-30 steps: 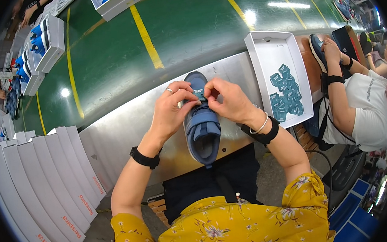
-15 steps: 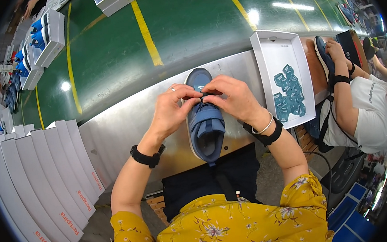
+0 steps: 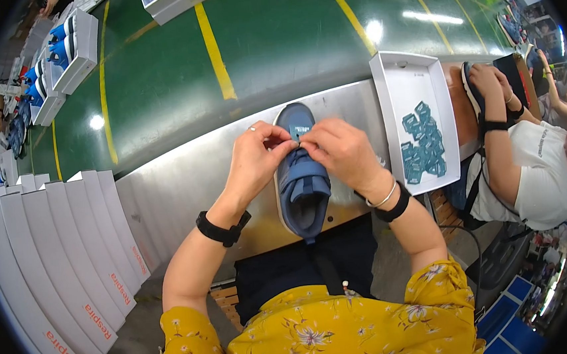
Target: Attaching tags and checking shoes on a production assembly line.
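Note:
A dark blue sneaker [image 3: 304, 198] with a strap across its top lies on the metal bench, toe pointing away from me. On its forefoot rests a small teal hang tag [image 3: 298, 130]. My left hand [image 3: 255, 154] pinches at the near end of this tag with thumb and forefinger. My right hand [image 3: 342, 149] pinches at the same spot from the other side, fingertips almost touching the left ones. Any cord between the fingers is too small to make out. To the right, a white box lid [image 3: 382, 102] holds a loose heap of similar teal tags [image 3: 425, 142].
Long white boxes [image 3: 44, 262] are stacked at my left. The metal bench [image 3: 164, 180] borders a green surface [image 3: 272, 38] with yellow lines. Far left, open boxes hold blue shoes [image 3: 63, 44]. At the right a co-worker in a white shirt [image 3: 543, 170] handles a dark shoe.
My right hand has turned slightly, its fingers now closer together. More of the teal tag shows between my hands. The co-worker's second hand has come to their shoe.

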Demonstrator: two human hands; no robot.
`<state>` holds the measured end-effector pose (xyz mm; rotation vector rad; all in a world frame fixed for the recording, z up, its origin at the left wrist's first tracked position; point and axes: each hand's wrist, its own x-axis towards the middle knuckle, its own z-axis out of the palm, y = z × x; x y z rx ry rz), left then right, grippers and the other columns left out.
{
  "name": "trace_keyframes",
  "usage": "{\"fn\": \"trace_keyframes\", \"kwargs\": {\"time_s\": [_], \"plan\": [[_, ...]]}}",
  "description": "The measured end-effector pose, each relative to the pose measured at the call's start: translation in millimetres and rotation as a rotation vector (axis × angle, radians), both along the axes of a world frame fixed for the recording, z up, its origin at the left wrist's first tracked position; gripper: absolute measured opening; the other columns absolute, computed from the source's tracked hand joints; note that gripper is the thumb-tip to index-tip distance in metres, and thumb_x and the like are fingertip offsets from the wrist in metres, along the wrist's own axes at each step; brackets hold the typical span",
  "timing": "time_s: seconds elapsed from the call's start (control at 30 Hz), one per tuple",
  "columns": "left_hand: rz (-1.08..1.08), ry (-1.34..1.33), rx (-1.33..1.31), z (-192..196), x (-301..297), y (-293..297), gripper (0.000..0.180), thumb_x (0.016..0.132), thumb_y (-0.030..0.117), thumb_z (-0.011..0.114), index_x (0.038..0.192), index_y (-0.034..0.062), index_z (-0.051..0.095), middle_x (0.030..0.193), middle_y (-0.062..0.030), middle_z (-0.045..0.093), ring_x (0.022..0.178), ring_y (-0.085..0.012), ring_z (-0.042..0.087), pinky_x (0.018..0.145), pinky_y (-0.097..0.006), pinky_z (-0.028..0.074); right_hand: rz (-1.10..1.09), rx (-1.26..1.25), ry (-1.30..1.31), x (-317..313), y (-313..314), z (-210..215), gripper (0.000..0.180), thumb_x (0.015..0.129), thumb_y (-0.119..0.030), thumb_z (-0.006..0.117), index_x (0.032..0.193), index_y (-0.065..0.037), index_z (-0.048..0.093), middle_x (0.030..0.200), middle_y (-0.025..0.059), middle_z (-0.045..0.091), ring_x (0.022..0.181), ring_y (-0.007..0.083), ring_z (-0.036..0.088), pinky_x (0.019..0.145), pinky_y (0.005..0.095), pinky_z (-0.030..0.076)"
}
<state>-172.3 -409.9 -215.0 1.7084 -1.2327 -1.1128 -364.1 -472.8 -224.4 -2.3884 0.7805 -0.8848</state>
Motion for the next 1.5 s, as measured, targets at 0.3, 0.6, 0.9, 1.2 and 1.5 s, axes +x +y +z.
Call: {"fn": "trace_keyframes", "kwargs": {"time_s": [0.3,0.6,0.9,1.2,1.5], "plan": [[0.047,0.046,0.148,-18.0,8.5,-1.9,0.017,0.077,0.009,0.086,0.081,-0.0022,0.073,0.085,-0.0056,0.066,0.077,-0.0125,0.063,0.070,-0.027,0.052,-0.053,0.111,-0.100,1.4,13.3,-11.3,0.010,0.083,-0.009,0.075,0.091,-0.005,0.069,0.091,0.0092,0.067,0.083,0.0299,0.066,0.072,0.0393,0.055],[-0.067,-0.110,0.096,-4.5,-3.1,-10.4,0.017,0.078,0.013,0.084,0.086,-0.0004,0.076,0.085,-0.0084,0.066,0.076,-0.0167,0.064,0.070,-0.031,0.052,-0.116,0.124,-0.132,-5.5,12.8,-5.4,0.013,0.083,-0.008,0.076,0.093,-0.006,0.069,0.091,0.0091,0.066,0.083,0.0306,0.066,0.071,0.0397,0.055],[-0.275,-0.275,0.183,-1.1,9.1,-17.8,0.021,0.081,0.018,0.082,0.086,-0.0003,0.073,0.088,-0.0133,0.067,0.076,-0.0227,0.066,0.069,-0.035,0.053,-0.083,0.142,-0.141,-1.5,18.0,-8.0,0.012,0.086,-0.010,0.074,0.096,-0.006,0.068,0.093,0.0095,0.065,0.086,0.0314,0.066,0.073,0.0399,0.055],[-0.183,-0.410,-0.288,-21.4,-10.3,12.0,0.018,0.088,-0.002,0.065,0.101,-0.0010,0.054,0.097,-0.0197,0.061,0.095,-0.0396,0.054,0.084,-0.047,0.045,-0.069,0.172,-0.157,0.4,16.6,-8.3,0.012,0.088,-0.010,0.071,0.098,-0.006,0.066,0.095,0.0105,0.063,0.088,0.0315,0.064,0.074,0.0400,0.054],[-0.130,-0.071,-0.173,-36.3,-2.0,1.9,0.027,0.097,-0.007,0.057,0.122,0.0015,0.048,0.098,-0.0085,0.061,0.092,-0.0158,0.061,0.085,-0.030,0.052,-0.097,0.205,-0.111,4.3,12.5,-9.8,0.014,0.086,-0.008,0.073,0.098,-0.006,0.067,0.093,0.0098,0.064,0.087,0.0313,0.065,0.074,0.0394,0.054]]}}
